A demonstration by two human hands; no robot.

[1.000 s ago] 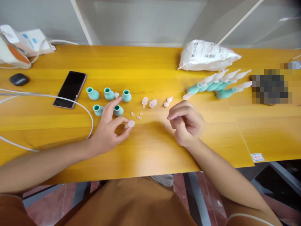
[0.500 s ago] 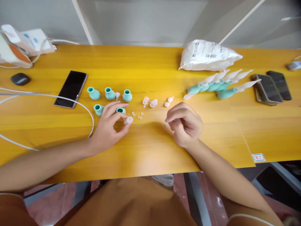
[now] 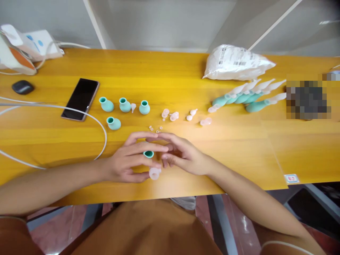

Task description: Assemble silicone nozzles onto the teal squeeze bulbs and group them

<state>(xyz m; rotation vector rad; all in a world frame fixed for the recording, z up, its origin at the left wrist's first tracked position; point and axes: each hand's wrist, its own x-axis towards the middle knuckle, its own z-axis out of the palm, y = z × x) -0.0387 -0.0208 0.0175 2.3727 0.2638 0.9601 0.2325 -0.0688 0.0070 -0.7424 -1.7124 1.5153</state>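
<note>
My left hand (image 3: 126, 161) is closed, with thumb and index finger pinching a pale pink, translucent ring-ended piece (image 3: 154, 173) near the table's front. Between its other fingers shows the dark mouth of a teal rubber bulb (image 3: 148, 154); most of that bulb is hidden. My right hand (image 3: 183, 154) meets the left fingertips beside this bulb, its thumb and fingers curled together. Whatever it holds is too small or covered to name. Beyond the hands lie tiny pale rings (image 3: 151, 128) and pink parts (image 3: 174, 116). Teal bulbs (image 3: 113, 123) stand at the back left, one beside a small pink cone (image 3: 133, 107).
Assembled teal bulbs with pale tips (image 3: 256, 106) lie at the right, in front of a white plastic parcel (image 3: 236, 63). A phone (image 3: 81, 99), a black mouse (image 3: 22, 87) and a looping white cable (image 3: 102, 127) occupy the left. A pixelated patch covers the far right.
My left hand has come toward me and right, with the pink piece and a teal bulb. My right hand has moved left to meet it, uncovering a pink part on the table.
</note>
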